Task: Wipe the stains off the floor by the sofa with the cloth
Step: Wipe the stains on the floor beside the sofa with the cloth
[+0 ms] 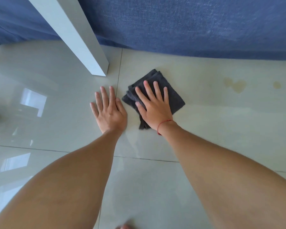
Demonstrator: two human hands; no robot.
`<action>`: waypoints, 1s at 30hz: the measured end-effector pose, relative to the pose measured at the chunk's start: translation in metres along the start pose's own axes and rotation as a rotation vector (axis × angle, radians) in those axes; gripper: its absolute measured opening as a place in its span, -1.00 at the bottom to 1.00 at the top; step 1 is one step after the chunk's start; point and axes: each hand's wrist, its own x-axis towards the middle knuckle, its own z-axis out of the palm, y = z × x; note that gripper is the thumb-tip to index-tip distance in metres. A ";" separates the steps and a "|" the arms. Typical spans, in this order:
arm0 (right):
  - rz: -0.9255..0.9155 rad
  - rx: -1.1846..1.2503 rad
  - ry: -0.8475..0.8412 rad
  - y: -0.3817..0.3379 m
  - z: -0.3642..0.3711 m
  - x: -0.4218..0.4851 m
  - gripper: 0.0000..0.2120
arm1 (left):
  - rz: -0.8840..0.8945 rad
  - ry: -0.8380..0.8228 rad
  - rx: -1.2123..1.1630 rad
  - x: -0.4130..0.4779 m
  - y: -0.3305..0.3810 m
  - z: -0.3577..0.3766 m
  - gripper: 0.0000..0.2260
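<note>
A folded dark grey cloth [172, 96] lies flat on the pale glossy floor tiles [221, 129] in front of the blue sofa [188, 25]. My right hand [153, 104] presses down on the cloth with fingers spread, a red string around its wrist. My left hand [108, 109] rests flat on the bare tile just left of the cloth, fingers apart, holding nothing. Yellowish stains [236, 85] mark the floor to the right of the cloth, with a smaller spot [276, 84] farther right.
A white table leg [82, 40] stands on the floor just behind and left of my hands. The sofa base runs along the back of the view. Window reflections shine on the tiles at the left.
</note>
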 end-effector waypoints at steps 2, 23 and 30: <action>-0.106 -0.039 -0.038 0.027 -0.004 -0.026 -0.49 | -0.003 -0.005 0.007 0.000 0.000 0.000 -0.52; 0.173 0.027 0.068 0.072 -0.010 -0.040 -0.49 | 0.256 0.022 -0.113 0.014 0.081 0.009 -0.54; 0.326 0.043 0.055 0.136 -0.018 -0.085 -0.49 | 0.236 -0.020 0.011 0.003 0.108 0.037 -0.54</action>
